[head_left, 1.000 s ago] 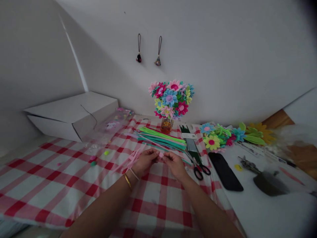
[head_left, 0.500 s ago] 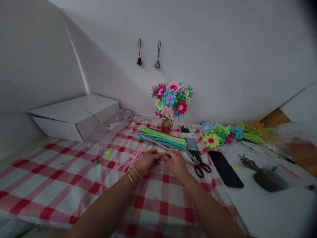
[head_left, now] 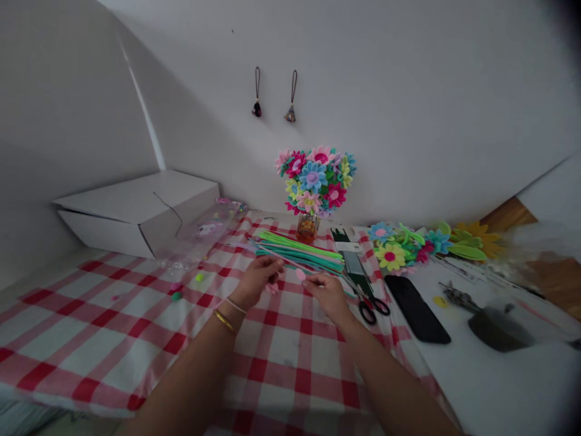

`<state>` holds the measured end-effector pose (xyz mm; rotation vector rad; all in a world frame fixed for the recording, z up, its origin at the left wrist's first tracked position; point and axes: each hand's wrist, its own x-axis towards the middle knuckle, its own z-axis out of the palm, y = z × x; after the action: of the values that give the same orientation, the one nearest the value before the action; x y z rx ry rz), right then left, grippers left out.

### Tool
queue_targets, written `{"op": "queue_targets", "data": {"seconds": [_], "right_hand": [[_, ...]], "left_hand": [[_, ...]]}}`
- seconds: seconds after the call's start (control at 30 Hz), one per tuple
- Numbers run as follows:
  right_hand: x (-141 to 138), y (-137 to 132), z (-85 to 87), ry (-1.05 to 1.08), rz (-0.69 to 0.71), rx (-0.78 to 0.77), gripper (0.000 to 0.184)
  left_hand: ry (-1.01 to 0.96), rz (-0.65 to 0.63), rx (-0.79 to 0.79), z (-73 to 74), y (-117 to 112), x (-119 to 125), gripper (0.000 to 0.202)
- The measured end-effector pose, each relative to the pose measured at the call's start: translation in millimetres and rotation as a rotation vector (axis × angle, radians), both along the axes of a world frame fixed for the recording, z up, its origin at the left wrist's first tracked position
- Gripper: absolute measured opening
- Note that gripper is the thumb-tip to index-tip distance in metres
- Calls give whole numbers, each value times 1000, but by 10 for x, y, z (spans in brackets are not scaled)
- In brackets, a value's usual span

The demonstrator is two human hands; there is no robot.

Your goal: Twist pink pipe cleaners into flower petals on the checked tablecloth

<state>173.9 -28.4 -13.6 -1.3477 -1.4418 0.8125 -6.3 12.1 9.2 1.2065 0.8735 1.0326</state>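
Note:
My left hand [head_left: 256,280] is closed around a bunch of pink pipe cleaners [head_left: 272,284], just above the red-and-white checked cloth [head_left: 136,327]. A few centimetres to its right, my right hand [head_left: 325,293] pinches a small pink pom-pom [head_left: 300,274] between thumb and fingertips. Directly behind both hands lies a pile of green, teal and pink pipe cleaners [head_left: 299,252]. Beyond that stands a vase of felt flowers [head_left: 314,181].
Black scissors [head_left: 370,304] and a dark green packet [head_left: 351,263] lie right of my right hand. Further right are loose felt flowers [head_left: 399,248], a black phone [head_left: 416,309] and a dark bowl [head_left: 497,330]. A white box [head_left: 136,209] and small pom-poms [head_left: 177,295] lie left.
My hands were together at the pink piece; now they have drawn apart. The left hand rose toward the pipe cleaner pile and the right keeps the pom-pom.

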Motion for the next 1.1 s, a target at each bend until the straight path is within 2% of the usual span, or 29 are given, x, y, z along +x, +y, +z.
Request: {"op": "queue_targets", "data": {"seconds": [0.07,0.13,0.23,0.3,0.4,0.53,0.67,0.73,0.8,0.9,0.97,1.1], "right_hand": [[-12,9,-6,-23,-33,-13,19],[-47,24,-20,-27,-39,-32,19],[-134,46,-34,-35,-2,-18,20],[-187,45,-31,-85,69,43,22],[-205,18,-28,-164,119,106,25],[-120,-14,-78,-170,79,103,23],[-45,-9,-123,-142,42,67,19],[-29,-9,-107,-174,7,99,18],[-21,-25,-64,-250,-19,213,17],[-20,-84,33,-405,-31,465,16],[-35,-137,99,-528,-19,590,18],[-98,-211,179,-762,26,633,18]], "left_hand": [[120,202,159,108,55,-192,23],[413,259,233,176,92,-374,23],[955,205,323,192,104,-558,18],[1211,98,331,173,90,-598,14],[1409,-27,325,140,55,-550,14],[1526,-39,349,87,19,-413,17],[1558,-5,349,55,27,-354,20],[1509,10,354,70,42,-354,20],[1336,14,360,92,49,-343,20],[998,-11,350,98,27,-269,19],[906,-33,368,73,-6,-184,18],[783,-36,432,7,-79,-24,15]]}}
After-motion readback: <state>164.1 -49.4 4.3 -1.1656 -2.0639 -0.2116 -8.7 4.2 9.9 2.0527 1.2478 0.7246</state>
